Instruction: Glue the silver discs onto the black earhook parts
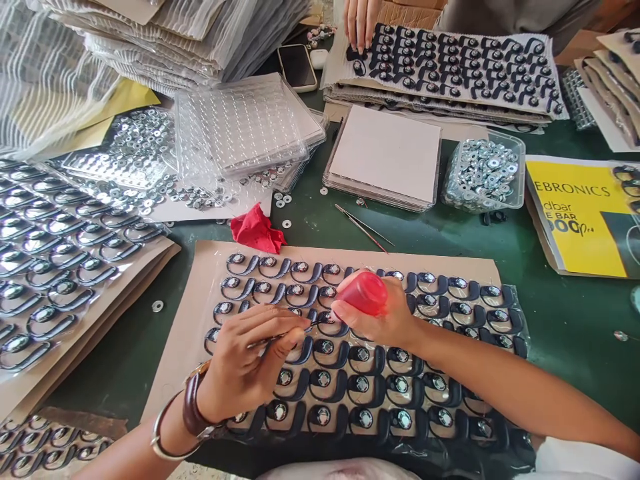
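A brown card sheet [200,313] lies in front of me with rows of several black ear-hook parts [360,383], each with a silver disc in it. My left hand [250,363] is over the sheet's left half, its fingers pinched on a thin metal tool [265,341]. My right hand [380,317] is just right of it, closed round a small red bottle [364,293] held tilted above the parts. The two hands nearly touch. A watch and a bangle sit on my left wrist.
More filled sheets [55,267] lie at the left, clear blister trays [240,127] with loose silver discs behind. A red cloth [256,230], tweezers [363,228], a tub of discs [484,172], a yellow box [583,217], a phone [297,67]. Another person's hand [361,23] rests on a far sheet [450,63].
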A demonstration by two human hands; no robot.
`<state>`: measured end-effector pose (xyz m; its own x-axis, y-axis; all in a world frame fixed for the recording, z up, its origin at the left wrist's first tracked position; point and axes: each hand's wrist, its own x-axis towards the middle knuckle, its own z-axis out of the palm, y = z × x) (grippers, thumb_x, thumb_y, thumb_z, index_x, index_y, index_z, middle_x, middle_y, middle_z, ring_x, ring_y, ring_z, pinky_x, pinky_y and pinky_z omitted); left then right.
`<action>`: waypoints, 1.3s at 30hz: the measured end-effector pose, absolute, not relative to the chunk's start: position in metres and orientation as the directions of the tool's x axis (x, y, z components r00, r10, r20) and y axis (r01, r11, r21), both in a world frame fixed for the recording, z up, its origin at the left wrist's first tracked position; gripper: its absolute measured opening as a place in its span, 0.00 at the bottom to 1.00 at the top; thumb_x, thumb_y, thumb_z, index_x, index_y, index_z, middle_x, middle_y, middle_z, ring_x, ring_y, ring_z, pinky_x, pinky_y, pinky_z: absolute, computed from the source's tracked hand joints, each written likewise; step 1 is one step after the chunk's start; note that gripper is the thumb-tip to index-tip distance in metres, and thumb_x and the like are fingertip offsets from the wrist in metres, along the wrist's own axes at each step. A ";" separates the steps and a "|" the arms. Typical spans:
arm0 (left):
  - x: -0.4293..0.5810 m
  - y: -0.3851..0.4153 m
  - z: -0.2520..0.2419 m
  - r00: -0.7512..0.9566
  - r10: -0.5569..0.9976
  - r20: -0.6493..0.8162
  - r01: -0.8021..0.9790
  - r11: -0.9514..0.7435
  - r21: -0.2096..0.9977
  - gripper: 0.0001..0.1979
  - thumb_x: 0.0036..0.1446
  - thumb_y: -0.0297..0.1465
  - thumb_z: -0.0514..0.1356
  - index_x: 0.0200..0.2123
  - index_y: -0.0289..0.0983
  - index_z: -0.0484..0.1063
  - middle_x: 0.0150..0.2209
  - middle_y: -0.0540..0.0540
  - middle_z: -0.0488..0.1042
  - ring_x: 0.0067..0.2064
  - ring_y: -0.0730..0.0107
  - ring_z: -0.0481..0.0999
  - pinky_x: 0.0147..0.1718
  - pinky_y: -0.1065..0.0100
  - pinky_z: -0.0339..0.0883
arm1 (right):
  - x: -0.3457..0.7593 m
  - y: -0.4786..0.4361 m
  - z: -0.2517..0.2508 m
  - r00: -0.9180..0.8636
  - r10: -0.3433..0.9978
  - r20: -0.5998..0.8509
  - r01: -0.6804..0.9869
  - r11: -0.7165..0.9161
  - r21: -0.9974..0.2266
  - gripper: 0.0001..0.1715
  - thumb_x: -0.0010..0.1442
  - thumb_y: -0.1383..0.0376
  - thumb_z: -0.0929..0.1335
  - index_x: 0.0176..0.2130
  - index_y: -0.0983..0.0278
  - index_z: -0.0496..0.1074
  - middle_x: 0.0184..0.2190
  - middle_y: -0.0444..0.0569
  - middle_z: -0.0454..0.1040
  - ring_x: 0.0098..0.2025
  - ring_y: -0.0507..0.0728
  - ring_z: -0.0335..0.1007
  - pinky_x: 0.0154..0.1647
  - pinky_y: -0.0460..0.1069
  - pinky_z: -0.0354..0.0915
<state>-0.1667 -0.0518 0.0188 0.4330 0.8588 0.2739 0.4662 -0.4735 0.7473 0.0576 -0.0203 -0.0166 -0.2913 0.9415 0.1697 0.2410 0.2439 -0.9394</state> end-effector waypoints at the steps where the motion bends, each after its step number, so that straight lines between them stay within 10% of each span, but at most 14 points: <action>1: -0.166 -0.051 0.019 0.416 0.874 0.250 0.477 -0.444 0.759 0.08 0.59 0.21 0.58 0.40 0.36 0.75 0.36 0.48 0.80 0.37 0.73 0.79 0.38 0.71 0.74 | 0.058 -0.020 -0.015 -0.295 0.939 0.175 0.255 0.254 -0.933 0.13 0.57 0.57 0.72 0.28 0.62 0.71 0.23 0.44 0.74 0.23 0.51 0.68 0.27 0.46 0.66; 26: -0.168 -0.124 0.009 0.758 0.488 0.432 0.465 -0.869 0.166 0.13 0.64 0.23 0.53 0.46 0.26 0.76 0.47 0.38 0.78 0.54 0.57 0.76 0.53 0.61 0.74 | 0.056 -0.050 -0.016 -0.348 0.929 0.126 0.165 0.193 -0.967 0.10 0.53 0.60 0.75 0.31 0.62 0.72 0.28 0.45 0.76 0.28 0.52 0.74 0.30 0.45 0.71; 39: -0.169 -0.125 0.008 0.756 0.502 0.420 0.463 -0.864 0.199 0.13 0.64 0.23 0.54 0.46 0.27 0.75 0.48 0.37 0.78 0.55 0.56 0.75 0.54 0.61 0.74 | 0.056 -0.050 -0.013 -0.265 0.951 0.161 0.181 0.213 -0.960 0.11 0.55 0.58 0.73 0.31 0.62 0.71 0.25 0.46 0.75 0.28 0.54 0.74 0.28 0.47 0.71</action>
